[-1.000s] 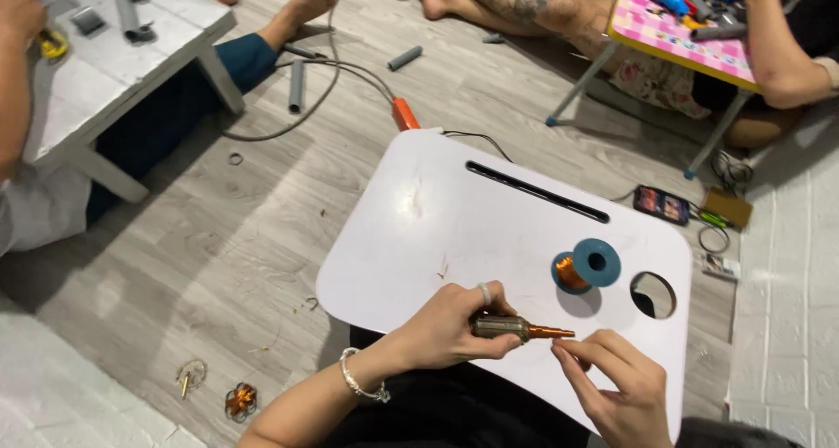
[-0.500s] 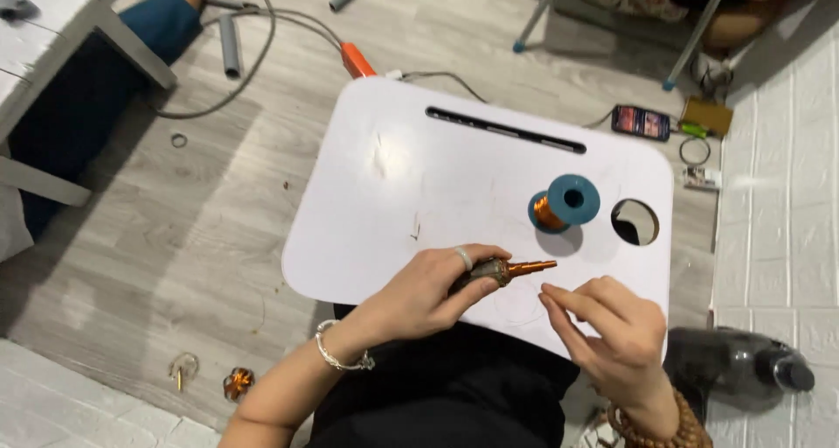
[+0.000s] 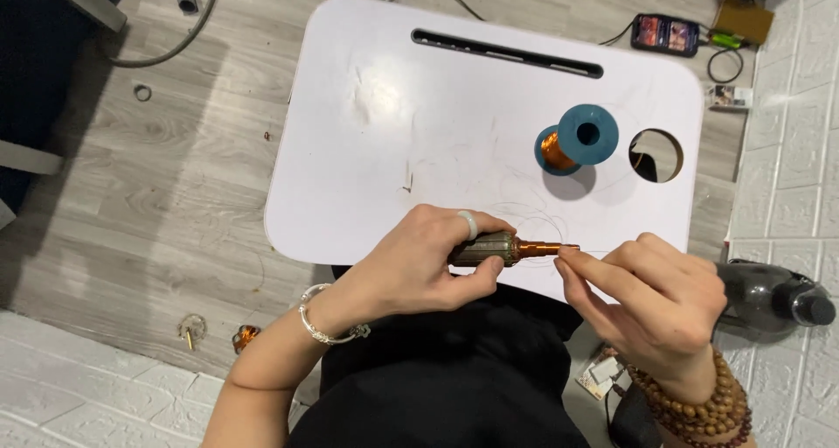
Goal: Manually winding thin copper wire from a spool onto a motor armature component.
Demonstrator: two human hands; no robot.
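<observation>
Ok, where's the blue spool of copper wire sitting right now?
In the head view the blue spool of copper wire lies on the white lap table, toward its right side, just left of the round hole and beyond the right hand.

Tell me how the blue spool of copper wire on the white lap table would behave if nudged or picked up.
The blue spool lies tilted on its round flanges, so a nudge would probably roll it in a curve, perhaps toward the round hole close beside it. The copper winding looks fairly full, so it is likely heavy for its size. Its flanges look rigid and easy to pinch.

L hand (image 3: 419, 269) grips rotor (image 3: 489, 250); R hand (image 3: 651, 304) pinches its tip.
</observation>
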